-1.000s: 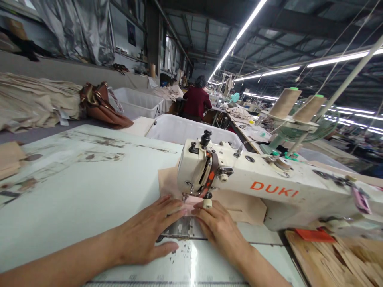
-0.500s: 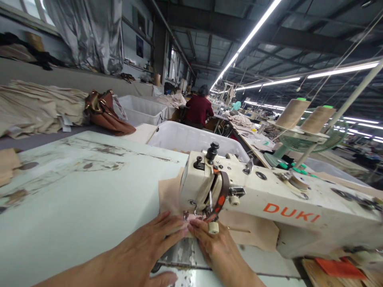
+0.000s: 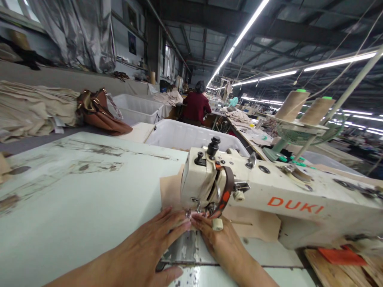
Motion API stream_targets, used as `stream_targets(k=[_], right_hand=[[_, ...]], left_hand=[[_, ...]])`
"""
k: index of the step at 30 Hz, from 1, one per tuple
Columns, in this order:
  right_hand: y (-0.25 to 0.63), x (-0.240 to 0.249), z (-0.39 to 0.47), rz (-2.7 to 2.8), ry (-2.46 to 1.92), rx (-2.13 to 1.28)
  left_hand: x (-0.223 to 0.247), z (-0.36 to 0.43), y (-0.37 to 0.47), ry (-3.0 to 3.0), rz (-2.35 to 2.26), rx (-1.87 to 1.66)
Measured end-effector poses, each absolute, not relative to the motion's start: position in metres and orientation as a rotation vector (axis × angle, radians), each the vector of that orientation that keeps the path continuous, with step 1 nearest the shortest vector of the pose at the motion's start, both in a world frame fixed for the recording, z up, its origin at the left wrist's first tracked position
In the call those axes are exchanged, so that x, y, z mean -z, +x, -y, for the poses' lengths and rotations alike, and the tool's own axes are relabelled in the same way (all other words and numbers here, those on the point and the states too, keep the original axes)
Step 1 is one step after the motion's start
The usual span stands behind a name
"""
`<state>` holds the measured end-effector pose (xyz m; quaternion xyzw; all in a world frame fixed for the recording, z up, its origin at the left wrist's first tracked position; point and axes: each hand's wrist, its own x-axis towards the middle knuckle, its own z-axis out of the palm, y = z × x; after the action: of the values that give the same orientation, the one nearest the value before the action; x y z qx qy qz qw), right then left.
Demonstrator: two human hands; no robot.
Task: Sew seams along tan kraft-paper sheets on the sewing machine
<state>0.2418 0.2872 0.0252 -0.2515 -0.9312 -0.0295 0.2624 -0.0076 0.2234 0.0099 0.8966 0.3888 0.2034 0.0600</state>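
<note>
A beige leather-like piece (image 3: 171, 190) lies under the head of a white sewing machine (image 3: 200, 175), with a wider part of it (image 3: 260, 223) showing to the right, a slit in it. My left hand (image 3: 161, 235) rests flat at the left of the presser foot (image 3: 188, 214), fingers stretched forward and thumb apart. From the right, my right hand (image 3: 217, 235) reaches in with its fingers extended, tips pressing the piece close to the needle area. The two hands' fingertips nearly meet there. The right thumb is largely hidden, as is the piece's near edge.
A white plastic bin (image 3: 191, 133) stands behind the machine. Left of it lie a brown handbag (image 3: 103, 113) and stacked beige pieces (image 3: 36, 105). Thread cones (image 3: 291, 105) stand at the right. A person in dark red (image 3: 196, 105) sits farther back. An orange item (image 3: 342, 256) lies lower right.
The view has shifted slightly, so the machine sits a little farther right in the picture. Both hands keep nearly the same position on the piece by the presser foot.
</note>
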Motion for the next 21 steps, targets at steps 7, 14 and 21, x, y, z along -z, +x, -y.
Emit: stream_targets(k=[7, 14, 21], right_hand=[[0.2498, -0.0192, -0.2925, 2.514, -0.700, 0.074], [0.2486, -0.0241, -0.2901, 2.535, -0.711, 0.007], [0.2467, -0.0174, -0.2911, 2.527, -0.752, 0.019]], left_hand=[[-0.0137, -0.2261, -0.0061, 2.695, -1.173, -0.512], [-0.0168, -0.2289, -0.0029, 2.651, -1.169, -0.506], [-0.0198, -0.2335, -0.0016, 2.660, -1.155, -0.522]])
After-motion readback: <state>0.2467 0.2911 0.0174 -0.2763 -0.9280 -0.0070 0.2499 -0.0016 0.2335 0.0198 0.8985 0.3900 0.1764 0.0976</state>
